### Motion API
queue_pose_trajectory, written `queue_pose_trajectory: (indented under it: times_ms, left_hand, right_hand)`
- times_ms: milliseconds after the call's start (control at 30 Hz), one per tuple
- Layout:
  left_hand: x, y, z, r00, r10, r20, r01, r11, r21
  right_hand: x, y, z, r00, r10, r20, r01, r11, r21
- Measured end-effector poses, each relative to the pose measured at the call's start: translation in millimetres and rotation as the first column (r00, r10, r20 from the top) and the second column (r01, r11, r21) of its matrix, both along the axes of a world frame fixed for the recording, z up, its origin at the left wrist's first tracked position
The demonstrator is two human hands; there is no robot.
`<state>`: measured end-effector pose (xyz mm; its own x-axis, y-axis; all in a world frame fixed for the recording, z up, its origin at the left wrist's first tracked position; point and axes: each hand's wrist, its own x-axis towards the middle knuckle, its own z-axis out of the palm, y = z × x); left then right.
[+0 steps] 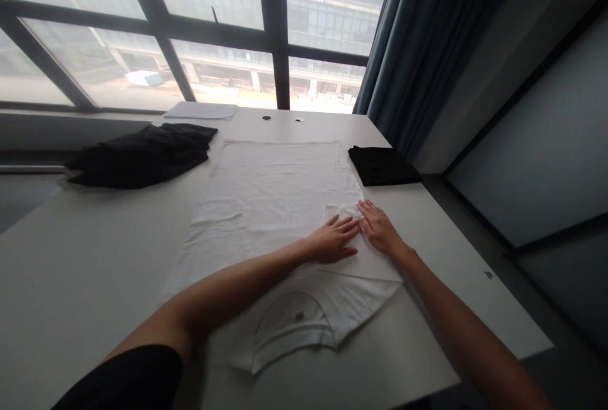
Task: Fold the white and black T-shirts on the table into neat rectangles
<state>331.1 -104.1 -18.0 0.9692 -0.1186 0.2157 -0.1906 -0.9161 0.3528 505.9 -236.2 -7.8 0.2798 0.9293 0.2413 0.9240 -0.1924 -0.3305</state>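
A white T-shirt lies spread on the white table, its neckline toward me and its hem at the far end. The sleeve on the right side is folded inward over the body. My left hand rests flat on that folded sleeve, fingers stretched and spread. Just to its right, my right hand lies on the shirt's right edge with its fingers extended forward. The fingertips of my left hand come close to my right hand. My left forearm crosses over the shirt and hides part of its left shoulder.
A loose heap of black cloth sits on the table's left. A neatly folded black garment lies at the right edge. Papers and two small round fittings are at the back, before the window. A blue curtain hangs behind.
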Motion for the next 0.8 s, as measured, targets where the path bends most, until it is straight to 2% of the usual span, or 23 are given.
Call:
queue_pose_trajectory:
  times_ms: [100, 167, 333, 433, 533, 600, 667, 733, 800]
  left_hand:
    - [-2.4, 1.9, -0.6, 0.999, -0.026, 0.019, 0.027, 1.0, -0.006]
    - [-3.0, 3.1, 1.0, 0.999, -0.026, 0.036, 0.027, 1.0, -0.009]
    - [-2.1, 3.5, 1.9, 1.0, -0.004, 0.014, 0.004, 1.0, -0.006]
    - [-0.7, 4.0, -0.4, 0.999, 0.022, 0.023, -0.022, 1.0, 0.001]
    - [0.8, 5.2, -3.3, 0.99, 0.128, 0.054, -0.129, 0.991, 0.018]
    - [1.2, 6.0, -5.1, 0.973, 0.224, 0.048, -0.226, 0.973, 0.038]
    - [0.9, 6.3, -6.3, 0.956, 0.292, 0.016, -0.292, 0.954, 0.07]
    - [0.4, 6.0, -6.5, 0.945, 0.327, -0.017, -0.323, 0.941, 0.1]
    - [0.0, 5.6, -5.9, 0.939, 0.342, -0.03, -0.337, 0.935, 0.113]
  right_hand:
    - [15.7, 12.0, -4.9, 0.998, -0.012, 0.055, 0.019, 0.991, -0.134]
    - [24.8, 10.4, -11.9, 0.996, -0.051, 0.071, 0.061, 0.987, -0.147]
    - [38.5, -0.1, -26.2, 0.994, -0.109, 0.014, 0.11, 0.99, -0.088]
    - [41.3, 0.7, -24.8, 0.984, -0.177, -0.036, 0.177, 0.984, 0.003]
    - [39.2, 3.5, -20.8, 0.978, -0.207, -0.023, 0.208, 0.973, 0.096]
    - [35.1, 4.5, -20.3, 0.991, -0.131, 0.024, 0.13, 0.991, 0.035]
    - [30.3, 4.6, -21.7, 0.996, -0.065, 0.062, 0.07, 0.993, -0.091]
    - [26.8, 4.0, -23.1, 0.994, -0.065, 0.091, 0.081, 0.979, -0.188]
    - [25.5, 3.0, -22.5, 0.991, -0.081, 0.106, 0.103, 0.968, -0.23]
